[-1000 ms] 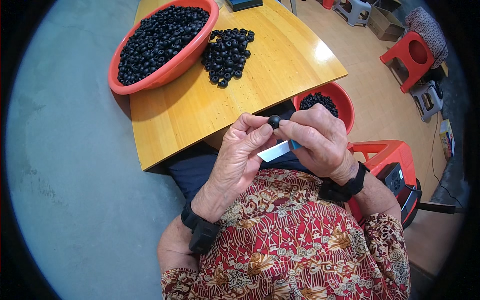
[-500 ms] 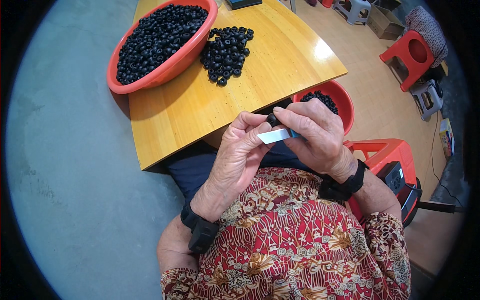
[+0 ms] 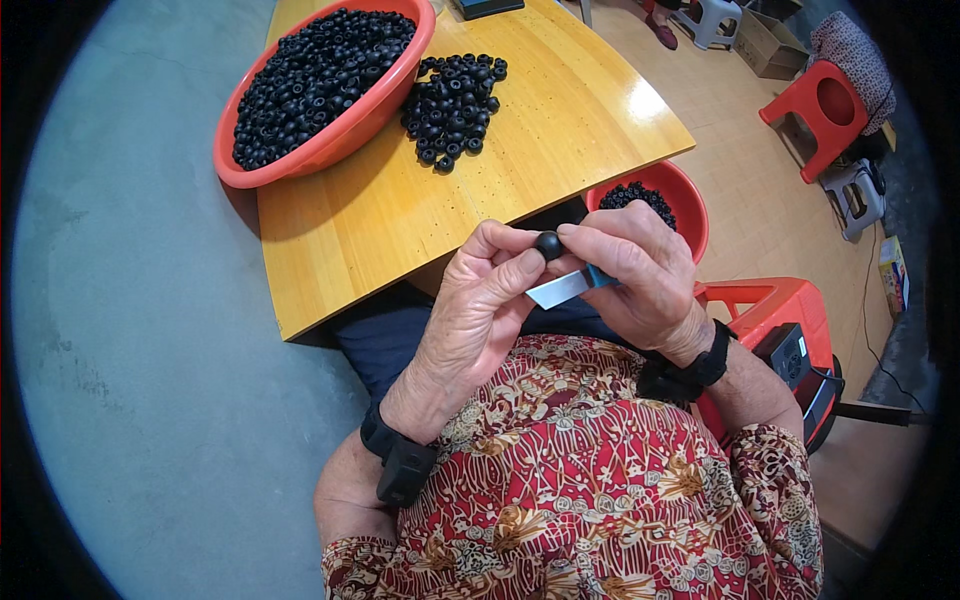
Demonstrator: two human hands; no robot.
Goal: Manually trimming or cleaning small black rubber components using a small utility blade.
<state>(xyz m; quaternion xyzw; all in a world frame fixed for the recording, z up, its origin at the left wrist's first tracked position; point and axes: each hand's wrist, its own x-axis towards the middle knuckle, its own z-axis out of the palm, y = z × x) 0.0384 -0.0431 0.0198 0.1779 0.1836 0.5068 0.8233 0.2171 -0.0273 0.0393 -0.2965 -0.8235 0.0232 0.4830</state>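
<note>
home workshop | wooden table point(image 3: 420, 215) | red basins of black beads point(image 3: 310, 70) | plastic stools point(image 3: 815, 110)

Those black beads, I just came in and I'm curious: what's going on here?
A seated person holds one small black bead between the fingertips of both hands, left hand and right hand, with a small blade in the right. On the wooden table stand a big red basin full of beads and a loose pile. A smaller red bowl sits beside the person's knee.
</note>
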